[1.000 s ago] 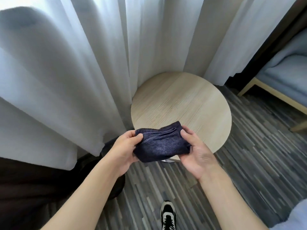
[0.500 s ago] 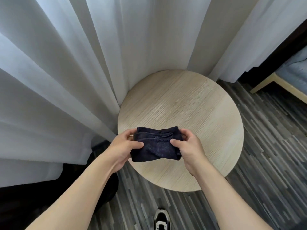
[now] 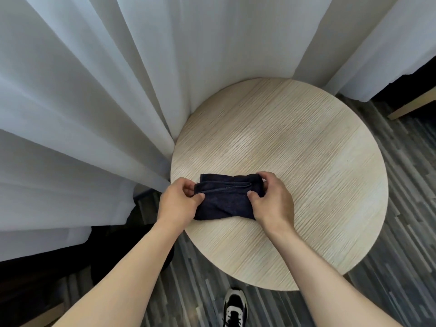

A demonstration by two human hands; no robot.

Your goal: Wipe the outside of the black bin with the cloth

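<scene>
A folded dark navy cloth (image 3: 225, 199) lies at the near left part of a round light-wood table (image 3: 306, 185). My left hand (image 3: 180, 201) pinches its left end and my right hand (image 3: 271, 199) pinches its right end, thumbs on top. A dark shape on the floor below my left forearm (image 3: 113, 267), beside the curtain, may be the black bin; most of it is hidden by my arm and the curtain.
White curtains (image 3: 118, 90) hang behind and left of the table, touching its left rim. Striped grey flooring (image 3: 401, 256) surrounds it. A wooden furniture leg (image 3: 412, 107) stands at the far right. My shoe (image 3: 234, 308) is on the floor below the table's near edge.
Both hands carried the cloth forward from above the table's near edge and lowered it onto the tabletop. The view has moved closer over the table.
</scene>
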